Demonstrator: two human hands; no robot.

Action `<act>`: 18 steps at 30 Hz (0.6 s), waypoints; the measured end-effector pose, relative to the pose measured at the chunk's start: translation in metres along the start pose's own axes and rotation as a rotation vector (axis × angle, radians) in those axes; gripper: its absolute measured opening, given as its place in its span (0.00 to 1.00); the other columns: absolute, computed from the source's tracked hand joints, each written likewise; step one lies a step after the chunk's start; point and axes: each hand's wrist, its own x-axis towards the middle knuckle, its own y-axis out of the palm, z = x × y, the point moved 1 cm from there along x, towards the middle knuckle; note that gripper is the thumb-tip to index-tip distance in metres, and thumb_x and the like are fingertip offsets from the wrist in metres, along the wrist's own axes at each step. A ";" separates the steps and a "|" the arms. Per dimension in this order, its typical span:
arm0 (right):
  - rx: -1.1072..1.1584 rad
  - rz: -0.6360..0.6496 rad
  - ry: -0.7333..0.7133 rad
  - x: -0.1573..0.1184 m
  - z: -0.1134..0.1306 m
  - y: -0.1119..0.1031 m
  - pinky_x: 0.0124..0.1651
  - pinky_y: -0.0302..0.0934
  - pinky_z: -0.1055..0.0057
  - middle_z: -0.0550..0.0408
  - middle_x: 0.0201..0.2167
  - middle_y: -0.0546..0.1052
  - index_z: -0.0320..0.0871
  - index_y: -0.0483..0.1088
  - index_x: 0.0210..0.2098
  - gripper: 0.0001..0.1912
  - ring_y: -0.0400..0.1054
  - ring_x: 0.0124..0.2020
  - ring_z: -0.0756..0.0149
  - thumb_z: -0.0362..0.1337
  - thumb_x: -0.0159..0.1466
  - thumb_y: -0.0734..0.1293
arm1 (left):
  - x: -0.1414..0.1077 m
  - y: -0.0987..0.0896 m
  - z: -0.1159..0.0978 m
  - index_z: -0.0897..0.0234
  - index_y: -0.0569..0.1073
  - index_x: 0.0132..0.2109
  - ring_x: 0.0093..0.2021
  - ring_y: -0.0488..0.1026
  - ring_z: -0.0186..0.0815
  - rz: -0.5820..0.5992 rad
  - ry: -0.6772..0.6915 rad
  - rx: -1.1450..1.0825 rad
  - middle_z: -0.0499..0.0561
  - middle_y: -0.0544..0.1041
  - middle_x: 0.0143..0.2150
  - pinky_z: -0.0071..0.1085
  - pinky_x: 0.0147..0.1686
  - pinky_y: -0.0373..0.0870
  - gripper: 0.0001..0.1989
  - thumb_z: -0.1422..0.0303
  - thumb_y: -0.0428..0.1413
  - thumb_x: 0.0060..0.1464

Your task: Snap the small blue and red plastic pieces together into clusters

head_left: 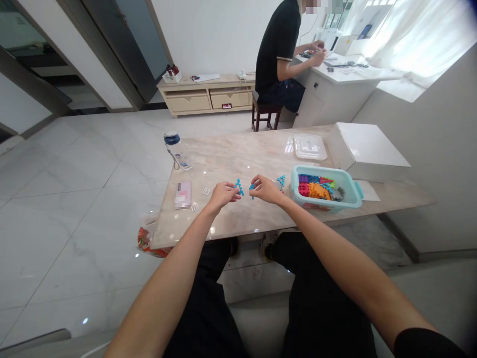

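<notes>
My left hand (223, 195) is closed on a blue triangular building piece (239, 187) with toothed edges, held just over the table. Facing it across a small gap, my right hand (265, 189) pinches another blue building piece (252, 191), seen nearly edge-on. The two pieces are apart. Behind my right hand, more blue triangular pieces (280, 181) lie on the table. To the right is a light teal bin (350, 199) with several toothed plastic pieces (318, 191) in orange, purple, red, blue and grey.
On the marble-look table (219, 154) stand a water bottle (181, 153), a pink booklet (183, 195), white lattice pieces (206, 191), a clear lid (310, 147) and a white box (367, 144). A person (279, 54) sits at a white desk (350, 72) beyond.
</notes>
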 end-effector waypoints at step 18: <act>0.404 -0.096 -0.265 -0.017 -0.015 -0.012 0.43 0.74 0.68 0.49 0.49 0.80 0.43 0.71 0.60 0.33 0.77 0.40 0.65 0.48 0.61 0.79 | -0.010 0.036 -0.038 0.69 0.84 0.45 0.37 0.84 0.42 0.081 0.115 0.033 0.57 0.86 0.35 0.36 0.43 0.81 0.21 0.54 0.70 0.55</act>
